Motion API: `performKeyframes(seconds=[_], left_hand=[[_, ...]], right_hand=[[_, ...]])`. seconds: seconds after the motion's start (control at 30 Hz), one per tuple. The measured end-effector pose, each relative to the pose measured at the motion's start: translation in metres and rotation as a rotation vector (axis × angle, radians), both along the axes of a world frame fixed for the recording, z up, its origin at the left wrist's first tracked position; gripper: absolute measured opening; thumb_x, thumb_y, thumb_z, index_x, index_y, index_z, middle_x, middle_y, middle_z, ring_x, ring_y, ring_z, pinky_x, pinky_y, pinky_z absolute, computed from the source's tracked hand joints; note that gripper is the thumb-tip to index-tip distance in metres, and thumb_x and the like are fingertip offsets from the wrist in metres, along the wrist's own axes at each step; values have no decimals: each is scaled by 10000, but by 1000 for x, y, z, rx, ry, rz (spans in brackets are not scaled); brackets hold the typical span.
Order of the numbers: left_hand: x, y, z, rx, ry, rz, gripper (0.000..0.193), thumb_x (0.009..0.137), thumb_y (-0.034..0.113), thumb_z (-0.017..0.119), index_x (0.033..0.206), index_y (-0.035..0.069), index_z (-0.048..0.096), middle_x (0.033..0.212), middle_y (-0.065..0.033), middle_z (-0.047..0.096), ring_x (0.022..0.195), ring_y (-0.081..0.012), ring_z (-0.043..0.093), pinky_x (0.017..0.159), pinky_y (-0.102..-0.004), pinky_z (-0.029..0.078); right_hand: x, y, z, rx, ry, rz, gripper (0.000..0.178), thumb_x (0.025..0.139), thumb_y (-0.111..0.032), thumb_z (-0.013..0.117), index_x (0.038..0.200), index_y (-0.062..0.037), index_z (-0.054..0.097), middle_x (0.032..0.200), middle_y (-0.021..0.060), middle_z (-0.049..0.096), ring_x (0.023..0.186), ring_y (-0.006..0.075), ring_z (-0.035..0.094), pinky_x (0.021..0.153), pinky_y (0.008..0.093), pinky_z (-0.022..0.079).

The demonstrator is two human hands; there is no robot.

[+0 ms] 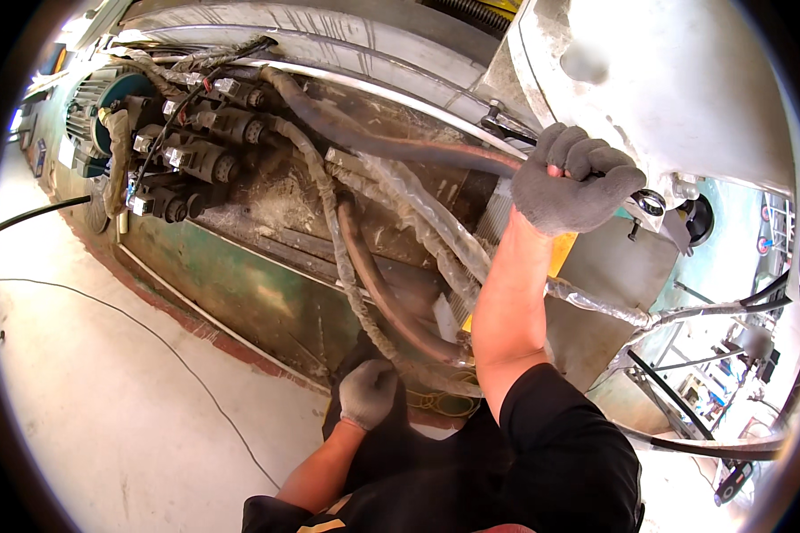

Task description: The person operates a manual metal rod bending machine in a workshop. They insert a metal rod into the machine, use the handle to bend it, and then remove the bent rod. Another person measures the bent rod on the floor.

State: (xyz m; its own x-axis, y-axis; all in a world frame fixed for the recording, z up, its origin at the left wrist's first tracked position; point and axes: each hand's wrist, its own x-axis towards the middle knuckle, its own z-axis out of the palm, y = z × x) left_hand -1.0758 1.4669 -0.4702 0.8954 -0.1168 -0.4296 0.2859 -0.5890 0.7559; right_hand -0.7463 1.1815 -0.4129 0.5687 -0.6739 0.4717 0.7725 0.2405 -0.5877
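Note:
My right hand, in a grey work glove, is raised against the side of a large pale machine part. Its fingers are curled into a fist with the thumb side toward the right, and a bare fingertip shows through the glove. What lies inside the fist is hidden. Close to its right is a black ring-shaped fitting on a metal bracket. Lower down, my left hand, in a lighter grey glove, rests closed on my dark trouser leg; nothing shows in it.
Thick hoses, some wrapped in plastic, cross a dirty machine bed. Several black hydraulic valves and a finned motor stand at the far left. A green machine base borders the pale floor, where a thin cable lies.

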Motion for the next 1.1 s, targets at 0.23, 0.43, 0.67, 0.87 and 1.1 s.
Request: performKeyframes(seconds=[0.23, 0.43, 0.67, 0.87, 1.1], left_hand=[[3, 2, -2, -1, -11, -39, 67, 910, 82, 762, 978, 86, 763, 931, -163, 767, 863, -403, 746, 748, -473, 598], [-7, -12, -12, -20, -18, -50, 57, 922, 125, 768, 965, 87, 774, 929, -166, 765, 877, -407, 750, 781, -466, 605], [-21, -17, -22, 5, -40, -118, 99, 906, 104, 776, 980, 42, 754, 881, -167, 745, 796, -340, 747, 741, -409, 583], [-18, -30, -22, 74, -65, -287, 99, 913, 121, 773, 972, 47, 747, 885, -167, 747, 818, -347, 756, 745, -409, 591], [-22, -39, -23, 81, -71, -348, 99, 917, 115, 782, 992, 56, 756, 912, -157, 753, 834, -347, 761, 758, -408, 600]], right_hand=[[22, 11, 2, -483, 183, -226, 225, 952, 66, 491, 783, -82, 473, 676, 45, 431, 521, 178, 368, 466, 371, 310], [68, 102, 81, -1797, 1059, 559, 266, 1062, -317, 659, 1145, -97, 783, 1011, 178, 792, 856, 306, 778, 789, 485, 628], [-104, -77, 84, -397, 424, -265, 389, 1124, -200, 524, 744, -138, 467, 688, 9, 490, 582, 154, 465, 540, 319, 366], [-185, -250, 63, 407, 331, -283, 497, 1071, -264, 463, 628, -214, 244, 578, -32, 221, 532, 158, 252, 527, 350, 239], [-198, -301, 23, 442, 161, -39, 488, 1046, -236, 462, 618, -213, 228, 554, -34, 198, 490, 160, 209, 507, 347, 205]])
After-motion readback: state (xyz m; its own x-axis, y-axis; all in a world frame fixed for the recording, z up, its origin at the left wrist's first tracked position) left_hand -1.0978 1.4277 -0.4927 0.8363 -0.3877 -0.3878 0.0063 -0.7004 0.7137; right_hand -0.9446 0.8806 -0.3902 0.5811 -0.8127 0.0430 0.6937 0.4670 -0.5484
